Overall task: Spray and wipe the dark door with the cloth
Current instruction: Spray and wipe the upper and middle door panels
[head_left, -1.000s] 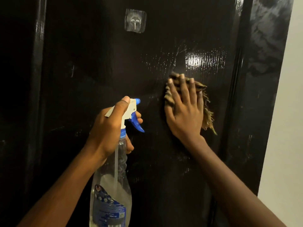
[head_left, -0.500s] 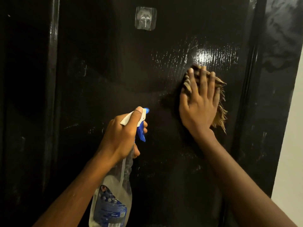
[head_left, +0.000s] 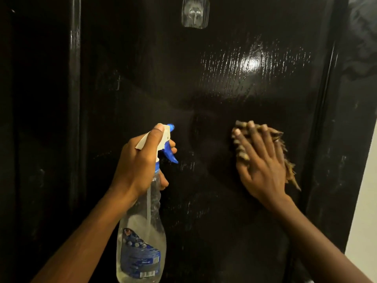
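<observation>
Right hand (head_left: 263, 166), fingers flat, has slid cloth (head_left: 290, 169) down door (head_left: 224, 78), below shiny patch, right of centre. Left hand (head_left: 140, 162) grips spray bottle (head_left: 140, 242), lower centre. Wiping underway; lower panel likely next.

The door (head_left: 214, 221) is gleaming glossy black, its fine grain glinting white near the top. The hook (head_left: 195, 12) on the door is looking clear and silvery. In front of the door, the spray bottle (head_left: 142, 227) is showing clear plastic, a white head, a blue trigger (head_left: 170, 155) and a blue label (head_left: 140, 260). The cloth (head_left: 241, 153) against the door is showing tan-and-brown stripes. The wall (head_left: 365, 201) right of the door is looking white.
</observation>
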